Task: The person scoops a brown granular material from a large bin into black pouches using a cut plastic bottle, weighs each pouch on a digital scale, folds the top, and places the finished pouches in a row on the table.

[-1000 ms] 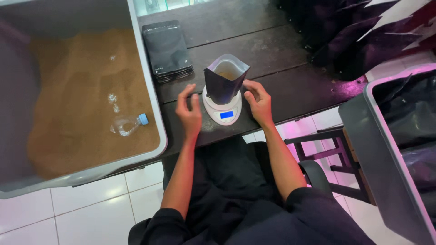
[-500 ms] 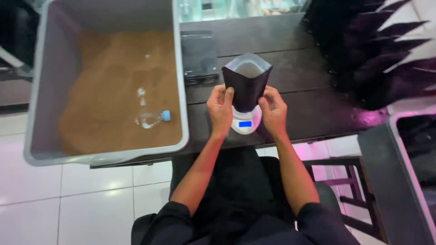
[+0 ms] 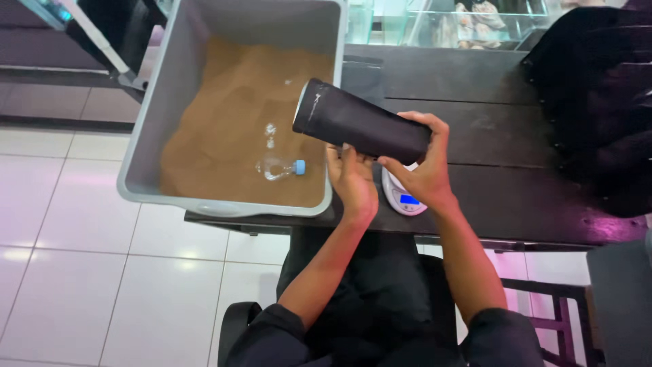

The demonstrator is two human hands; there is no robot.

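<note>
Holding: both hands grip a black pouch (image 3: 363, 126), tipped on its side above the tabletop (image 3: 502, 190), its open mouth at the left over the edge of a grey bin (image 3: 159, 115)
Left hand: the left hand (image 3: 353, 180) is under the pouch's middle, fingers (image 3: 334, 158) pressed up against its underside, grasping it
Right hand: the right hand (image 3: 424, 166) wraps the pouch's bottom end, fingers (image 3: 424, 121) curled over the top and thumb below, clenched on it
Pouch: matte black, long and rounded, lying nearly level with the mouth slightly higher; what it holds cannot be seen from here
Bin: large, grey, rectangular, standing at the left end of the tabletop and overhanging its front edge; it holds brown powder (image 3: 231, 129) heaped higher at the back
Bottle: a small clear bottle (image 3: 280, 168) with a blue cap lies on its side on the powder, near the bin's front right corner
Scale: a small white scale (image 3: 402, 197) with a lit blue display sits on the tabletop just below the right hand, nothing on it
Tabletop: dark wood planks, with black bags (image 3: 591, 88) piled at the right
Floor: white tiles (image 3: 81, 258) at the left
</note>
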